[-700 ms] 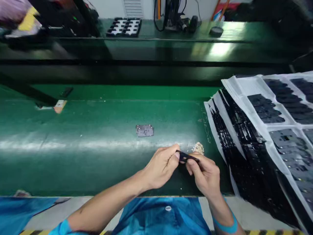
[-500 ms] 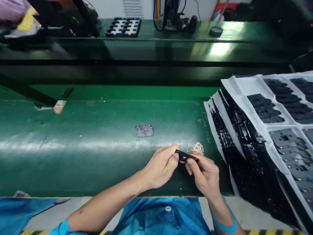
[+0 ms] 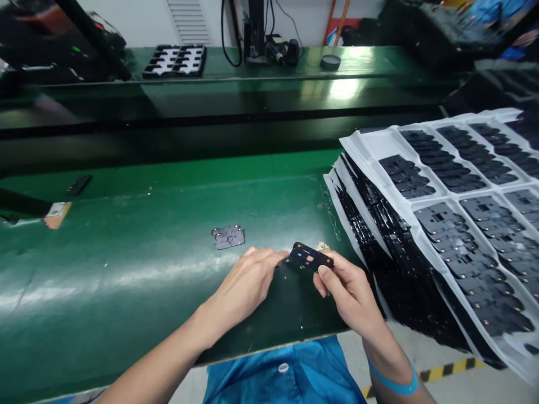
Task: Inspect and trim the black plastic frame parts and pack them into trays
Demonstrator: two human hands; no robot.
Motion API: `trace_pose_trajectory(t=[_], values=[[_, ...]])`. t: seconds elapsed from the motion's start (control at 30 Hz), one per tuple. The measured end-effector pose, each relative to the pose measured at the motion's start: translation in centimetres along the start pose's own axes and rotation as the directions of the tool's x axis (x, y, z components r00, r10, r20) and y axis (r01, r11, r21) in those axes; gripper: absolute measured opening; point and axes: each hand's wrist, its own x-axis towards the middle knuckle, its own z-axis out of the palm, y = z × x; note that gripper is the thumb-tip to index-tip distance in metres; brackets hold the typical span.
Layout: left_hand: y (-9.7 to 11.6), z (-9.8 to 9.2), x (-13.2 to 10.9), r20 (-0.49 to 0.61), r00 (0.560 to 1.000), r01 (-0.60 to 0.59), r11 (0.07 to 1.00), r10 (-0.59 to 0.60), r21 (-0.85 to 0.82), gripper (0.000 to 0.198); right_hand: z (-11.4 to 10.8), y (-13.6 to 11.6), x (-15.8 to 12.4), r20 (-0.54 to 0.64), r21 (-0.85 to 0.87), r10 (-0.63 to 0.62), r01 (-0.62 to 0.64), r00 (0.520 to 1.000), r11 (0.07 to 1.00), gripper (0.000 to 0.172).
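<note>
My right hand [image 3: 347, 286] pinches the black plate [image 3: 309, 257] above the counter [image 3: 147, 314], more of its broad face showing now. My left hand [image 3: 250, 278] no longer wraps its left end; whether those nearby fingertips pinch anything, I cannot tell.

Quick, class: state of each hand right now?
Left hand: near the flat black rectangular part; grip cannot be told.
Right hand: closed, holding that part.
</note>
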Motion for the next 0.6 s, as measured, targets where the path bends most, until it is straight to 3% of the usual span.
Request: trace_pose_trajectory(t=[0.13, 0.2, 0.33, 0.43, 0.6], values=[[0.4, -0.8, -0.3, -0.014, 0.999, 0.036, 0.951, -0.042, -0.307, 0.046, 0.1, -0.6, -0.1, 0.054, -0.030, 0.011, -0.009, 0.999, 1.000, 0.022], [1.0, -0.7, -0.3, -0.007, 0.996, 0.080, 0.915, -0.090, -0.396, 0.026, 0.3, -0.5, -0.2, 0.063, -0.045, 0.001, 0.002, 0.998, 0.999, 0.017], [2.1, 0.2, -0.5, 0.019, 0.993, 0.107, 0.827, -0.116, -0.552, 0.037, 1.0, -0.1, -0.5, -0.071, -0.028, -0.069, 0.067, 0.995, 0.997, 0.019], [2.7, 0.9, -1.2, 0.044, 0.991, 0.123, 0.761, -0.123, -0.636, 0.034, 2.1, 0.2, -0.7, -0.177, -0.020, -0.113, 0.111, 0.978, 0.994, 0.016], [2.8, 1.4, -2.8, 0.009, 0.983, 0.146, 0.749, -0.184, -0.646, 0.029, 3.8, 0.1, -0.3, -0.251, 0.057, -0.108, 0.126, 0.962, 0.990, 0.018]])
